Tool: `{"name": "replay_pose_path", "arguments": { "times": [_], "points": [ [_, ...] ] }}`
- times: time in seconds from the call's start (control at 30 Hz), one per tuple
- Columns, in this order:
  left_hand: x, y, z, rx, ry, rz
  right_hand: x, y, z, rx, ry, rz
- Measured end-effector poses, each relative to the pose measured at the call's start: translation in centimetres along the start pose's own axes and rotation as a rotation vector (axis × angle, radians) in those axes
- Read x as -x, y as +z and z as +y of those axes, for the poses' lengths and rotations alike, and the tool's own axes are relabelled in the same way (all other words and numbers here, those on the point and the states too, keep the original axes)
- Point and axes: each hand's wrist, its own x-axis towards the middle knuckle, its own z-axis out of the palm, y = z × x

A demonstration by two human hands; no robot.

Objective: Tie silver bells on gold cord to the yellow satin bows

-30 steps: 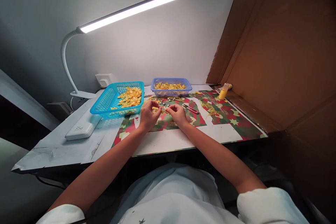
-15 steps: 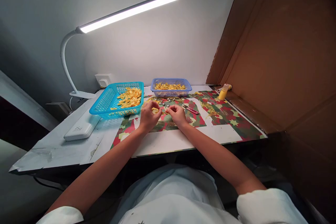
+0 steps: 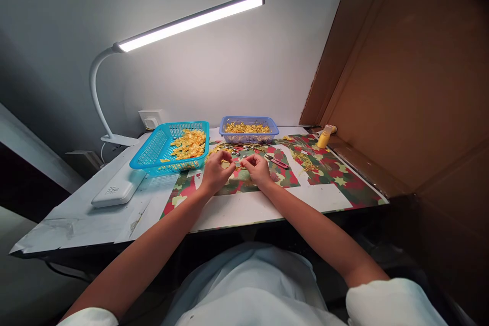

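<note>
Close together over the camouflage-patterned sheet [image 3: 282,177] are my two hands, fingertips facing each other across a small gap. My left hand [image 3: 218,172] is closed in a pinch; what it holds, if anything, is too small to name. A pinch also closes my right hand [image 3: 258,169], and its contents cannot be made out. Just beyond the fingers lie several small silver bells or beads [image 3: 237,153] and some thin gold strands. Pink-handled thread snips [image 3: 277,161] rest on the sheet to the right of my right hand.
A blue basket [image 3: 148,155] of yellow-gold pieces stands at left, a purple basket [image 3: 249,137] of gold pieces at the back. A white power bank [image 3: 118,188], a lit lamp [image 3: 191,21], a yellow bottle [image 3: 324,137], gold thread [image 3: 304,161] and a cardboard wall [image 3: 405,76] surround the area.
The view has shifted slightly. Both hands stay pinched in nearly the same place, with only small finger movements; a yellow piece seen by the left fingers is now less visible.
</note>
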Motion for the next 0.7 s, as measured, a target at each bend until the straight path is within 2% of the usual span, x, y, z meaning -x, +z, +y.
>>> {"name": "replay_pose_path", "arguments": {
  "times": [0.17,0.37,0.47,0.57,0.7],
  "points": [
    [-0.13,-0.25,0.05,-0.014,-0.036,-0.067,0.07,-0.30,0.08,0.035,-0.031,-0.042],
    [-0.84,-0.74,-0.09,0.055,-0.101,-0.314,0.41,-0.68,-0.28,0.190,-0.161,-0.097],
    [-0.94,-0.93,-0.14,0.101,-0.134,-0.390,0.49,-0.78,-0.59,0.226,-0.208,-0.128],
    [-0.90,-0.98,-0.31,0.140,-0.176,-0.407,0.50,-0.81,-0.81,0.258,-0.209,-0.118],
    [-0.79,-0.87,-0.62,0.165,-0.230,-0.361,0.45,-0.74,-0.76,0.241,-0.169,-0.090]
  ]
}}
